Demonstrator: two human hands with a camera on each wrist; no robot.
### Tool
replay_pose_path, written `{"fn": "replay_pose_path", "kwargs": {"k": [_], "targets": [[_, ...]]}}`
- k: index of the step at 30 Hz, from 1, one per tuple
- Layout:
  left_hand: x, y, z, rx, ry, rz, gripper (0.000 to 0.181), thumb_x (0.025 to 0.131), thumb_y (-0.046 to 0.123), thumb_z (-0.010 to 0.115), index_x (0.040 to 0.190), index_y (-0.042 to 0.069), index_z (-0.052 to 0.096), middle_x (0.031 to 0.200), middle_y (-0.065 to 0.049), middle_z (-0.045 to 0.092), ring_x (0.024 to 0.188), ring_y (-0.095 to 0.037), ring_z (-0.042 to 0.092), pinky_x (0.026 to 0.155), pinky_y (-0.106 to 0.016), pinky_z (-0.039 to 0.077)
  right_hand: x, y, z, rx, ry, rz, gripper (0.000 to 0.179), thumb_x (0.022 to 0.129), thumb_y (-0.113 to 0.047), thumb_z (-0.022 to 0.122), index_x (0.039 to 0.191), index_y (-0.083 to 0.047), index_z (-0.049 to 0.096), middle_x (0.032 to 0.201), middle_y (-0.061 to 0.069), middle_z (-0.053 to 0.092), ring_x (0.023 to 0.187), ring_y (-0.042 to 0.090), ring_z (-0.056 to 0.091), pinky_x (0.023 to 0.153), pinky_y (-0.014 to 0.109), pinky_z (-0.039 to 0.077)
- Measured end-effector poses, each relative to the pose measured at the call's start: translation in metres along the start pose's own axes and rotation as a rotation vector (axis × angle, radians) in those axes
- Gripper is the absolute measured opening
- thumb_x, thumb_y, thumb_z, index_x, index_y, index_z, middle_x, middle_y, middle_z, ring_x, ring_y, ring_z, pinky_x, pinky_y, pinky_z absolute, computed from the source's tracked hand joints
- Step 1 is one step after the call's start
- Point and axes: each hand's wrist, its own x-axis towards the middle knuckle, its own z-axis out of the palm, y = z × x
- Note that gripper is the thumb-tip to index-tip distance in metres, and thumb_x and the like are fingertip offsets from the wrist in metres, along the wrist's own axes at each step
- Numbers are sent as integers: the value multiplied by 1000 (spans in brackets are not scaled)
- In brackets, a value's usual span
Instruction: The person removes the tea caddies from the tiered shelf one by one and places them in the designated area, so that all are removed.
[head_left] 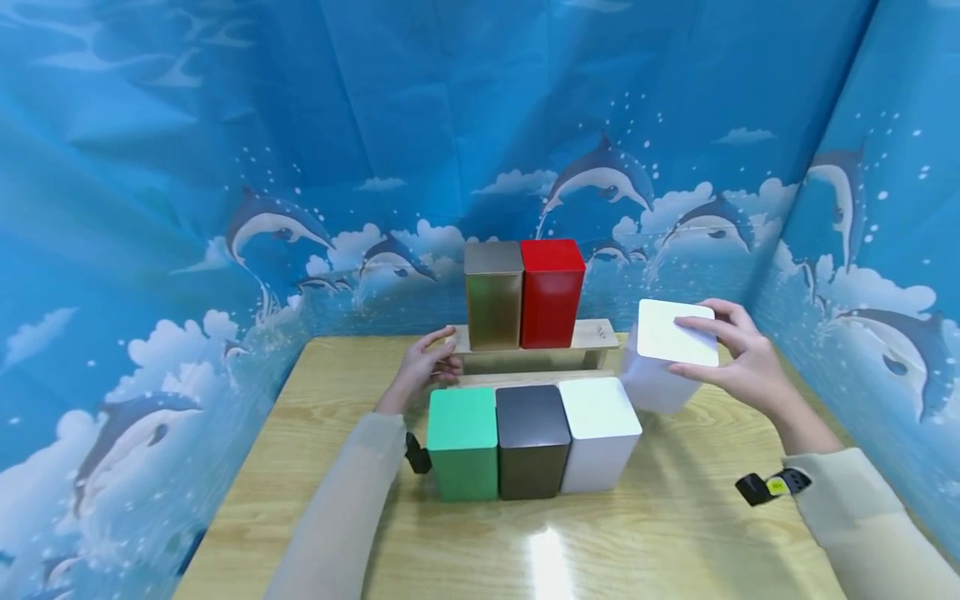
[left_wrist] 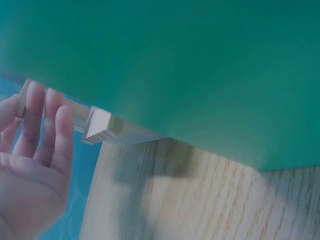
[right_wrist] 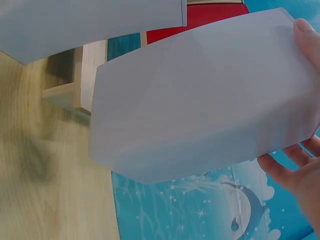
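Note:
My right hand [head_left: 750, 358] grips a white rectangular canister [head_left: 671, 375] near its lid, fingers and thumb spread over opposite edges. The canister leans, to the right of a two-tier wooden rack [head_left: 596, 333]. In the right wrist view its pale side [right_wrist: 200, 100] fills the middle. At the rack's left end, my left hand [head_left: 427, 367] holds the end of the upper board between thumb and fingers. On that upper board a gold-brown canister [head_left: 493, 308] and a red canister [head_left: 552, 300] stand upright side by side.
In front of the rack stand a green canister [head_left: 463, 458], a black canister [head_left: 532, 450] and another white canister [head_left: 598, 450] in a row. The wood-grain table [head_left: 637, 542] meets a blue dolphin-print curtain [head_left: 420, 150] at the back and sides.

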Motion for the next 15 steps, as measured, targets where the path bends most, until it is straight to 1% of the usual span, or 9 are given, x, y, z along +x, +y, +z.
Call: {"fn": "replay_pose_path", "kwargs": {"k": [3,7,9,12,15], "targets": [[0,1,0,-1,7,-2,39,93,26,58,132,25,52,91,-17,67,74,-23,67,73,-44,54,-4,0,-3,-8,-12,28,53,65,1,83,115,-3,65,132,12,39,113,2,34,80,4,32],[0,1,0,0,12,-15,37,93,26,59,130,26,54,94,-20,66,74,-23,67,77,-48,52,-14,4,-6,-16,-49,95,51,68,-4,82,116,-5,65,133,9,38,109,-2,34,78,1,31],[0,1,0,-2,11,-19,36,93,26,59,129,27,55,97,-24,64,75,-23,67,81,-51,50,-19,7,-6,-5,-68,115,51,69,-3,82,117,-5,64,133,8,37,109,-2,35,80,0,32],[0,1,1,-5,9,-19,36,92,26,59,128,28,55,103,-28,61,75,-23,67,83,-54,48,-26,12,-7,2,-94,124,52,69,-2,81,118,-5,63,133,9,36,110,-2,35,82,0,32],[0,1,1,-8,11,-19,36,92,26,59,128,28,55,106,-31,60,74,-23,67,83,-53,49,-32,17,-7,21,-110,119,54,68,0,81,119,-3,62,133,11,36,112,-2,35,84,1,32]]}}
